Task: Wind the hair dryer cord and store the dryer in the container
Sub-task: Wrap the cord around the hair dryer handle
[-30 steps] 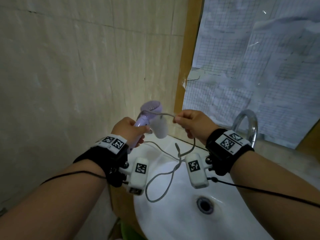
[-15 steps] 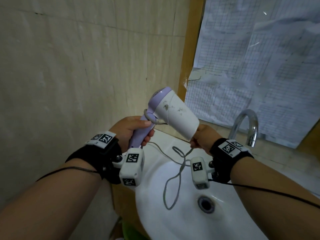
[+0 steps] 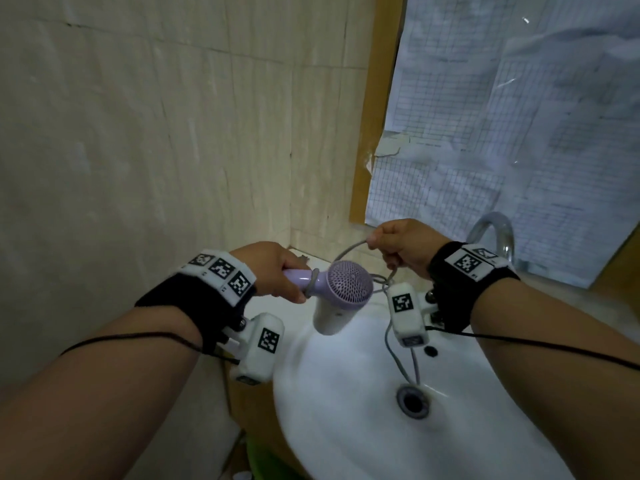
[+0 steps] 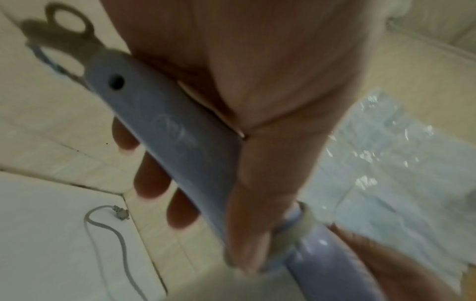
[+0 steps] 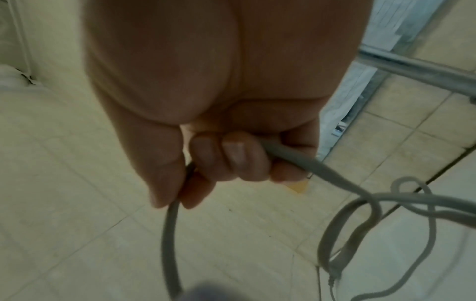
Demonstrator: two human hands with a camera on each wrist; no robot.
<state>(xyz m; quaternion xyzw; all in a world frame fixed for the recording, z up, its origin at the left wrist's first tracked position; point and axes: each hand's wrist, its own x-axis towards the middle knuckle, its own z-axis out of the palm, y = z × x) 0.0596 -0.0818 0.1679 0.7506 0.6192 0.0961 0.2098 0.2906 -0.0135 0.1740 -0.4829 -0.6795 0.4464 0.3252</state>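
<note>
Left wrist: plug [image 4: 121,213] on sink [image 4: 46,234] | head: plug hidden

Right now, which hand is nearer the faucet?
Right. The right hand pinches the gray cord just left of the faucet. The left hand grips the purple hair dryer by its handle, farther left across the sink.

You see dim, soft light; the white sink [image 3: 332,393] shines a little. Both wrist views are blurred, and the head view bends at its edges.
</note>
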